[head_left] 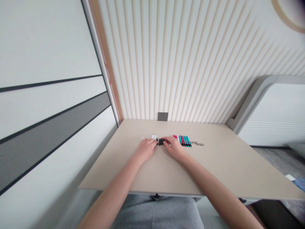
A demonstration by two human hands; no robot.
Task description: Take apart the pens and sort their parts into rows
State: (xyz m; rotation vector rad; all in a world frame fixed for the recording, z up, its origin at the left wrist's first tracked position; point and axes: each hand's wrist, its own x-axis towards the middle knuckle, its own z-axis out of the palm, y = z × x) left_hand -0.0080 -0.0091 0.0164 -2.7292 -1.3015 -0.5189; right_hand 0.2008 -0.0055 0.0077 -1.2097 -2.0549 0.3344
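My left hand (147, 148) rests low on the table, fingers stretched toward a small black piece (157, 141) at their tips. Just right of that lies a row of short black cylindrical pieces (160, 142). Over the right end of this row is my right hand (173, 148), its thumb and forefinger apart, touching or close to the pieces. Beyond my left fingers lie thin white tubes (154, 137) side by side. Red, white and teal pen barrels with black ends (184, 140) form a row beside my right hand, which partly hides it.
Small white bits (142, 138) lie left of the tubes. Small dark metallic-looking parts (197, 143) trail off to the right of the barrels. The beige table (228, 165) meets a ribbed wall with a dark socket (163, 116). A white cabinet stands at left.
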